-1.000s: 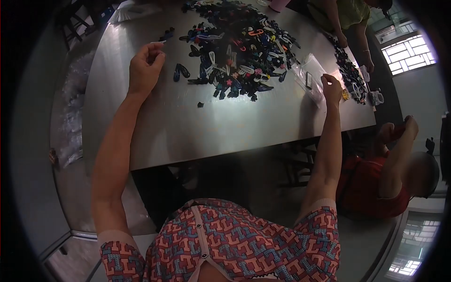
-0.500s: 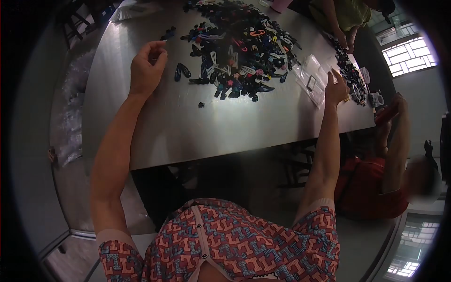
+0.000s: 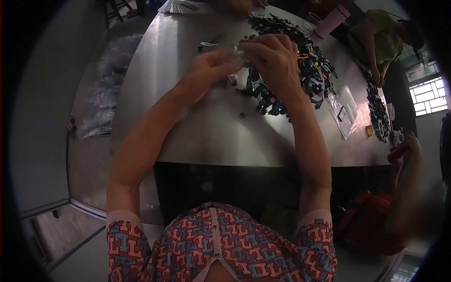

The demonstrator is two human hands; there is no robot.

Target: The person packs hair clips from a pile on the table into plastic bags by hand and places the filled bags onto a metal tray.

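Note:
My left hand [image 3: 209,70] and my right hand [image 3: 272,58] meet above the metal table [image 3: 206,127], fingertips together. Between them they pinch a small clear plastic bag [image 3: 237,52]; it is blurred, and I cannot tell what it holds. Just beyond and to the right of my hands lies a big pile of hair clips [image 3: 312,68], dark ones mixed with coloured ones. A few loose clips [image 3: 242,114] lie on the bare metal nearer to me.
A heap of clear bags [image 3: 345,113] lies right of the pile, with a second strip of clips [image 3: 378,110] past it. A pink cup [image 3: 329,23] stands at the far edge. A person in green [image 3: 380,37] and a person in red [image 3: 399,188] are at the right. Plastic wrapping [image 3: 101,94] lies on the floor at the left.
My right hand left the clear bags at the right and came to the middle; my left hand moved right to meet it. The view tilted, and the table shifted in the frame.

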